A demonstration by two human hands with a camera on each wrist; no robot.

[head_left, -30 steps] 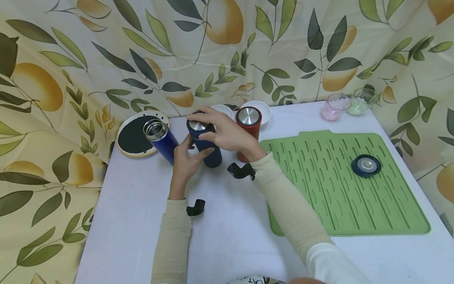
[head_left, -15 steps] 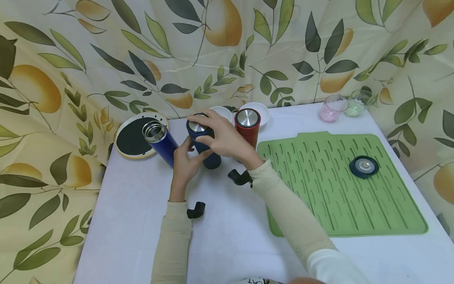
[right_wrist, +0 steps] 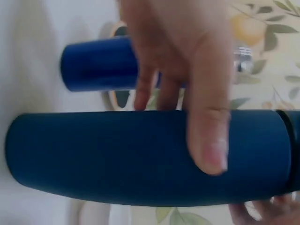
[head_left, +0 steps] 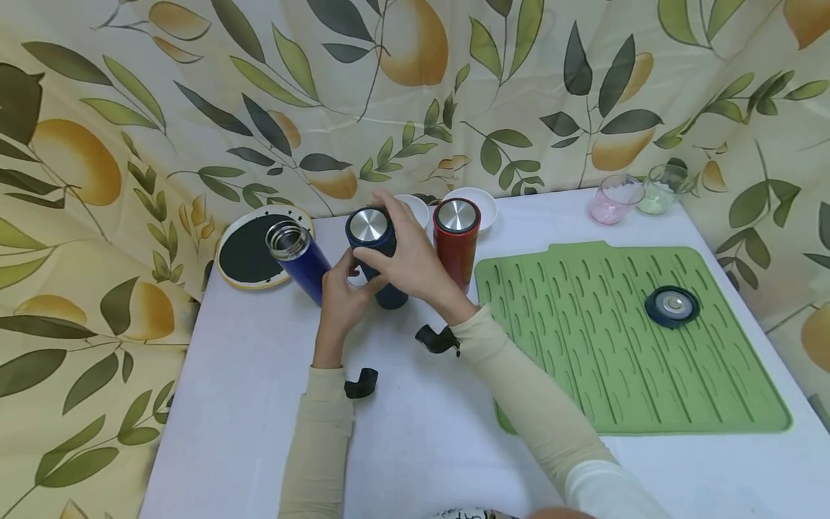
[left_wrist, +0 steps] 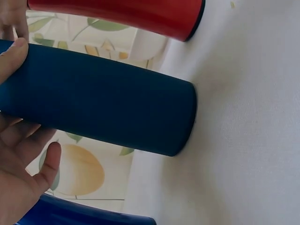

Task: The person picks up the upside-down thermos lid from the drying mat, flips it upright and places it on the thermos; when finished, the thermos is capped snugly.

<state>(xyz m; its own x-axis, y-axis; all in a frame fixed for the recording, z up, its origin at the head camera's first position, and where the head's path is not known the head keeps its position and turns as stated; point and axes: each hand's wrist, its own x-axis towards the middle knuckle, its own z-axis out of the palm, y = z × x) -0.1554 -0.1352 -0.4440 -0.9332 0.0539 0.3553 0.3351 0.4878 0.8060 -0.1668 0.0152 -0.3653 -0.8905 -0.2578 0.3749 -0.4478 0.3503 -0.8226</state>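
A dark blue thermos flask (head_left: 390,297) with a steel-topped lid (head_left: 368,225) stands upright between both hands. My left hand (head_left: 344,299) grips its body, thumb laid across the front, as the right wrist view shows. Around the upper end near the lid, my right hand (head_left: 418,263) spans the flask, thumb in front and fingers behind; their exact contact is partly hidden. Left of it leans a bright blue flask (head_left: 305,270), uncovered, showing its steel mouth. A red thermos flask (head_left: 457,249) with its lid on stands close to the right wrist.
A green ridged mat (head_left: 622,375) covers the right side, with a dark blue lid (head_left: 672,306) upside down on it. Two small glass bowls (head_left: 612,202) sit at the back right. White bowls (head_left: 486,202) and a black-centred plate (head_left: 249,252) line the back.
My right hand has shifted rightward off the lid's top, so its steel disc now shows fully. My left hand keeps its grip; the other things stay put.
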